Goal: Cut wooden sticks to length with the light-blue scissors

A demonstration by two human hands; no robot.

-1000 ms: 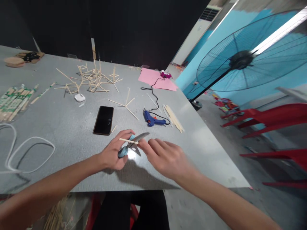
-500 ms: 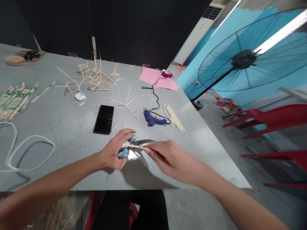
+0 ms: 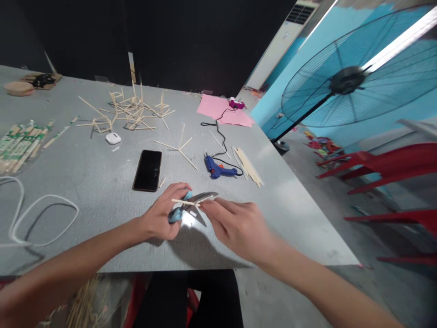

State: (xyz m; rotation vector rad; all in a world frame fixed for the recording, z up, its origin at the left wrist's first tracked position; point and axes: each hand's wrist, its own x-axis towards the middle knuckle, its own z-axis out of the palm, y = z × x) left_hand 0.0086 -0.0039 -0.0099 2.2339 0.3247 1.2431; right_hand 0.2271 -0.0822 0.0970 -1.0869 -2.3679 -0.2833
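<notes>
My left hand [image 3: 160, 217] is closed round the blue handles of a pair of scissors [image 3: 191, 207], whose steel blades stand apart and point right over the grey table [image 3: 95, 182]. A thin wooden stick [image 3: 193, 202] lies across the blades. My right hand [image 3: 235, 225] pinches the stick's right end with thumb and fingertips, just right of the blades.
A black phone [image 3: 147, 170] lies just beyond my hands. A blue glue gun [image 3: 218, 170] with a black cord sits beside loose sticks [image 3: 249, 166]. Farther back stand stick frames [image 3: 133, 111], pink paper [image 3: 221, 111], and a white case [image 3: 113, 138]. A white cable [image 3: 41, 218] loops at left. Red chairs [image 3: 385, 168] and a fan [image 3: 348, 82] stand right.
My right hand came in to the stick's right end and gripped it. The blades closed at half a second ago and now stand apart again. My left hand stayed in place.
</notes>
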